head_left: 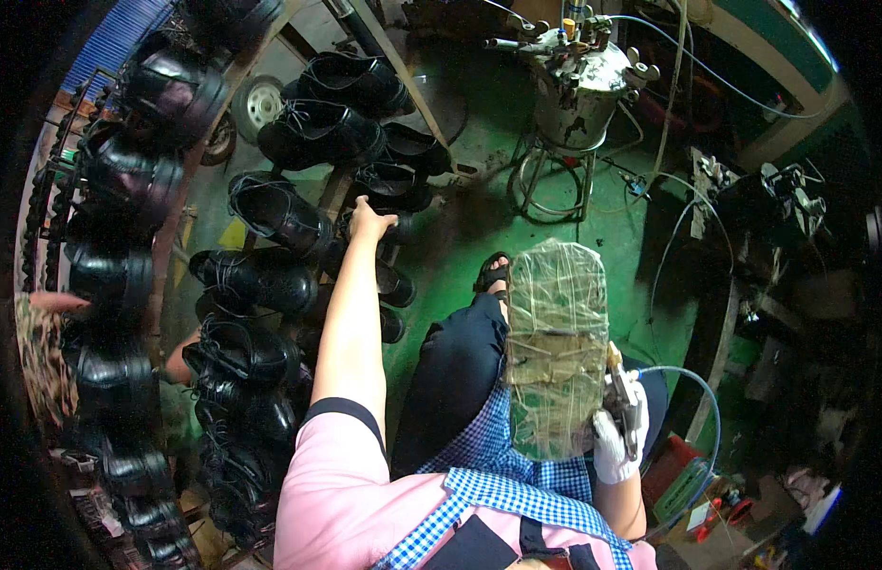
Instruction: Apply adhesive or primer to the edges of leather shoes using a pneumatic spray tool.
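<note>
My bare left hand (370, 222) reaches out to the rack at the left and grips a black leather shoe (403, 228); its fingertips are partly hidden among the shoes. My right hand (614, 448), in a white glove, is closed around a metal spray gun (633, 408) with a blue air hose (692, 376). Beside the gun, over my lap, rests a long rounded board (559, 328) wrapped in clear, crinkled tape or film. Several black lace-up shoes (287, 211) stand around my left hand and along my left arm.
Another row of black shoes (127, 176) runs down the far left, with part of another person's arm (61, 302) behind it. Ahead, a metal pressure pot (578, 90) with hoses stands on a round stand (552, 190). Dark machinery (773, 204) and a red-green box (676, 483) are at the right.
</note>
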The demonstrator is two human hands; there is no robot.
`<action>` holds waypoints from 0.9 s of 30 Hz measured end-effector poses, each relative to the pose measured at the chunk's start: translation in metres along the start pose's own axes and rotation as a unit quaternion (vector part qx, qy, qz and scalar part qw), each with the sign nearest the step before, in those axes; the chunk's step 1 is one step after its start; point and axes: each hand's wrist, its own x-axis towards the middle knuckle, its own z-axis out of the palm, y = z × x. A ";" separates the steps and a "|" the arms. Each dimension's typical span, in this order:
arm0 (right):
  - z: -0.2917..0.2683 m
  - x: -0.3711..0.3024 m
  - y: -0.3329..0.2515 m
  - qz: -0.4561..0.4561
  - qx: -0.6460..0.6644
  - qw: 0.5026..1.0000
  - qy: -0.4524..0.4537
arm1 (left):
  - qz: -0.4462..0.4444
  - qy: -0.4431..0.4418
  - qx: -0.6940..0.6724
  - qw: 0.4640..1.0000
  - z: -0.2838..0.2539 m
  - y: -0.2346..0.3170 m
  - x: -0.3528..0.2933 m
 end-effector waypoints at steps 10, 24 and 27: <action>0.008 0.018 0.005 -0.065 -0.093 0.994 0.006 | 0.223 0.077 -0.255 0.938 -0.041 -0.006 -0.119; 0.017 0.018 0.007 -0.190 -0.138 0.972 -0.002 | 0.531 0.058 -0.316 0.784 -0.212 0.088 -0.350; 0.022 0.021 0.013 -0.161 -0.085 0.983 -0.012 | 0.667 0.083 -0.167 0.722 -0.212 0.112 -0.386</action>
